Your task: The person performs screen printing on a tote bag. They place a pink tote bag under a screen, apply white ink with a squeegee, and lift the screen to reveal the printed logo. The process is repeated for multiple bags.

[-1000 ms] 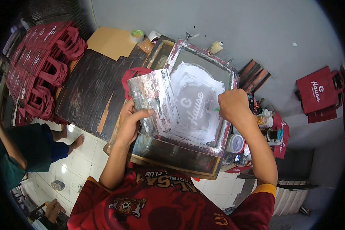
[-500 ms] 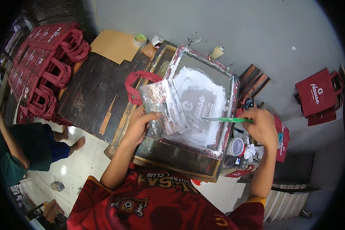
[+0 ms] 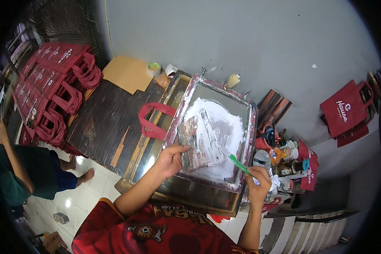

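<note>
My left hand (image 3: 172,161) grips a flat, ink-stained squeegee (image 3: 194,148), thumb on its face, tilted over the screen printing frame (image 3: 253,127). White ink (image 3: 233,131) forms a thick ring on the mesh around a light printed design, which the squeegee partly covers. Closed around the green handle of a thin-bladed spatula (image 3: 239,164) is my right hand (image 3: 259,184), at the frame's right side. The blade meets the squeegee's inky edge. From under the frame's left side sticks out the strap of a maroon bag (image 3: 146,122).
Stacked maroon bags (image 3: 51,80) lie at the left beyond the dark wooden table (image 3: 97,122). Brown card (image 3: 127,74) and a tape roll (image 3: 154,67) sit at the back. Jars (image 3: 290,152) crowd the right. Another person (image 3: 25,169) stands at the left; maroon bags (image 3: 345,108) hang on the right wall.
My right hand has come down and left, bringing the spatula blade onto the squeegee. The squeegee has shifted a little right over the screen. My view has tilted slightly upward.
</note>
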The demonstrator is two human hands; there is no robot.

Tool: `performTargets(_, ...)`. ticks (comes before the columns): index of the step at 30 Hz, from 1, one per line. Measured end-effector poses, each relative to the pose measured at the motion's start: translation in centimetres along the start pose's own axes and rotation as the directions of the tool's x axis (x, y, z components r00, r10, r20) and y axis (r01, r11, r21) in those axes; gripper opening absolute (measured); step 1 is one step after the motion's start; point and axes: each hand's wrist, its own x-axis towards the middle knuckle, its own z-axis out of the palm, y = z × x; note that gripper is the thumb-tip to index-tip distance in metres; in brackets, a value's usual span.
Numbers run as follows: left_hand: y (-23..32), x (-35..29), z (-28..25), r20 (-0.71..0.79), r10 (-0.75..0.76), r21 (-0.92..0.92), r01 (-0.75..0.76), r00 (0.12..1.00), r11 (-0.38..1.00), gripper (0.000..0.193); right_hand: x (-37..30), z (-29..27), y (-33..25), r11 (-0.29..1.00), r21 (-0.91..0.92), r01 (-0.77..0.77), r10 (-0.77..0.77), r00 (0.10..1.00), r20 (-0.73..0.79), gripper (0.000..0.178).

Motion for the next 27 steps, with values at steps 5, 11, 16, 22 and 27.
performTargets(5,0.5,-0.2,0.7,0.044,0.171,0.072,-0.174,0.984,0.982,0.043,-0.1,-1.1,0.2,0.993,-0.083,-0.082,0.078,0.996,-0.043,0.023)
performTargets(11,1.9,-1.3,1.0,0.023,0.389,0.401,-0.365,0.921,0.84,0.056,-1.7,-1.7,-1.2,0.75,0.296,-0.592,0.569,0.805,0.169,0.014)
performTargets(16,2.3,-2.0,1.7,0.083,0.395,0.465,-0.386,0.915,0.797,0.056,-2.6,0.1,-0.1,0.687,0.285,-0.669,0.61,0.743,0.275,0.015)
performTargets(22,2.4,-2.8,2.1,0.115,0.324,0.713,-0.305,0.939,0.631,0.044,-2.8,1.1,-0.7,0.631,0.363,-0.686,0.625,0.726,0.286,0.016)
performTargets(27,1.3,-2.7,2.9,0.186,0.299,0.72,-0.336,0.936,0.607,0.038,-3.5,1.0,-0.3,0.499,0.49,-0.715,0.66,0.68,0.32,0.018)
